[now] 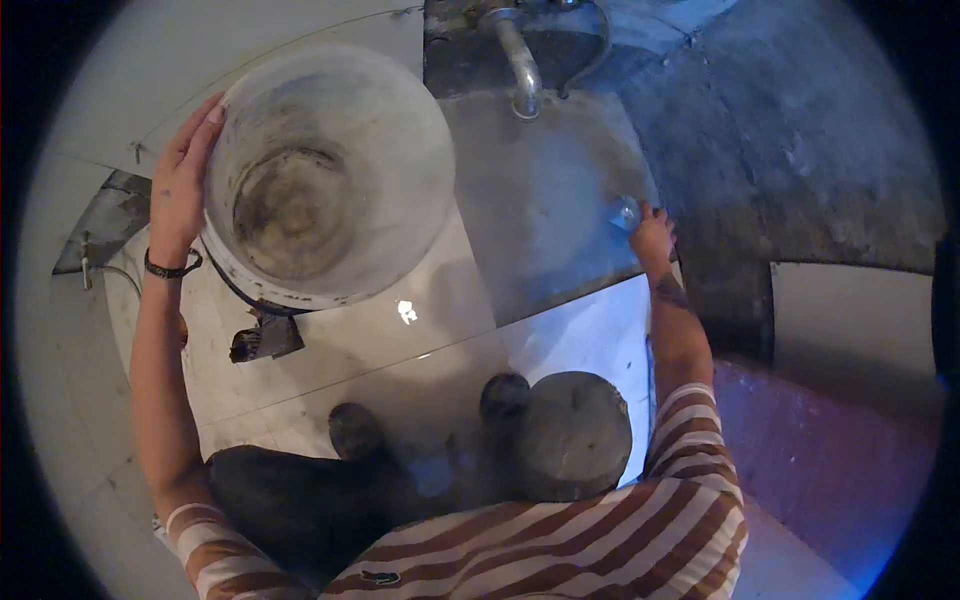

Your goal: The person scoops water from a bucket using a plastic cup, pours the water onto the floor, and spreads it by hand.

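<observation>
A large white bucket (pixel 400 180) with a dirty, stained inside is tilted so that its mouth faces me. My left hand (pixel 185 175) grips its left rim, fingers wrapped over the edge. On the right, my right hand (pixel 652 238) is closed around a small clear object (pixel 625 213), perhaps a cup or bottle, at the right side of the grey floor area. What exactly that object is cannot be made out. A dark handle piece (pixel 268 335) hangs below the bucket's lower edge.
A metal tap (pixel 523 75) with a hose projects at the top centre. A round grey-topped object (pixel 575 435) stands beside my feet. Light floor tiles (pixel 430 350) lie below the bucket. Dark wall panels (pixel 790 140) and a reddish surface (pixel 820 460) are at the right.
</observation>
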A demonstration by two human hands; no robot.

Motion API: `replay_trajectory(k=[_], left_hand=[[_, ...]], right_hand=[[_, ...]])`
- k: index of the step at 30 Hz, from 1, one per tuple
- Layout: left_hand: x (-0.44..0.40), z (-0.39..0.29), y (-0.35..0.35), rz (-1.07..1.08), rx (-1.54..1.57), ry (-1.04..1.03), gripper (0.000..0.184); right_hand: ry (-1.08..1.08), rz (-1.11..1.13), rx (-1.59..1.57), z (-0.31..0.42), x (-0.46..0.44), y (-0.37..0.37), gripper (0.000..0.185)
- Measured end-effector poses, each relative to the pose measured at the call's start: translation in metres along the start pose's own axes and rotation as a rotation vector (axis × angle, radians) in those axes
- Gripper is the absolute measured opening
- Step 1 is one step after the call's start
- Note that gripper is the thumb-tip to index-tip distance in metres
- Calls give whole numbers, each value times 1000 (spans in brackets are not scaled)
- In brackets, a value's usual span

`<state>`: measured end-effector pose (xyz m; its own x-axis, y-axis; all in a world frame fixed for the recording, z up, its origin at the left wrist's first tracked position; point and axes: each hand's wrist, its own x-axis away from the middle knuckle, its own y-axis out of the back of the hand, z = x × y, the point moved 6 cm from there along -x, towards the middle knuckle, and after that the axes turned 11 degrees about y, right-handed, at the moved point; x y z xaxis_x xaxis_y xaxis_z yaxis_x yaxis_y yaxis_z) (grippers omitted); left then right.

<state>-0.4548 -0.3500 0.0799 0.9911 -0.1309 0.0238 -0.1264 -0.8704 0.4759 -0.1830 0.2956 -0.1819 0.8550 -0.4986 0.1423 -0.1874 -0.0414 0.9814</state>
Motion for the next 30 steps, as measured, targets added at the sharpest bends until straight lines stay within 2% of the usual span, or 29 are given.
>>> replay_trajectory(k=[3, 4, 6, 8, 11, 13, 14, 16, 17, 18, 19, 20, 22, 23, 25, 26, 28, 30], left_hand=[[-3, 7, 7, -32, 8, 29, 55], [-3, 5, 7, -35, 6, 31, 55], [-1, 6, 9, -74, 2, 87, 56], [-7, 8, 7, -37, -12, 54, 57], [-5, 6, 7, -38, -75, -2, 59], [-2, 5, 8, -91, -169, -39, 61], [-1, 8, 11, -108, -170, -35, 61], [3, 11, 10, -93, -133, -33, 61], [2, 14, 7, -104, -82, -27, 62], [4, 13, 7, -114, -81, -22, 62], [7, 8, 8, -133, -160, -46, 62], [10, 3, 9, -150, -242, -73, 63], [11, -2, 8, -166, -277, -102, 63], [12, -4, 5, -169, -307, -129, 64], [14, -8, 1, -169, -315, -132, 64], [16, -9, 0, -165, -318, -130, 65], [19, -12, 0, -149, -318, -146, 65], [22, -11, 2, -131, -318, -154, 65]], right_hand=[[-84, -83, 100, -17, 0, -39, 64], [-79, -83, 99, -2, -3, -33, 64], [82, -25, 81, 59, -4, -30, 60], [379, -171, 70, 128, 6, -31, 55], [417, -229, -50, 181, 25, -12, 59], [424, -345, -566, 197, 32, 5, 70], [442, -348, -569, 204, 38, 12, 70], [495, -401, -893, 208, 57, 55, 76], [506, -396, -893, 212, 67, 87, 76], [604, -433, -883, 222, 81, 136, 77], [703, -472, -873, 234, 95, 181, 78], [711, -473, -878, 244, 104, 216, 78], [882, -533, -516, 277, 122, 275, 72], [882, -540, -523, 289, 125, 292, 72], [1026, -661, 7, 331, 135, 314, 61], [1022, -665, 7, 344, 135, 321, 61], [1177, -712, 191, 376, 140, 329, 48], [1170, -711, 257, 394, 135, 338, 46]])
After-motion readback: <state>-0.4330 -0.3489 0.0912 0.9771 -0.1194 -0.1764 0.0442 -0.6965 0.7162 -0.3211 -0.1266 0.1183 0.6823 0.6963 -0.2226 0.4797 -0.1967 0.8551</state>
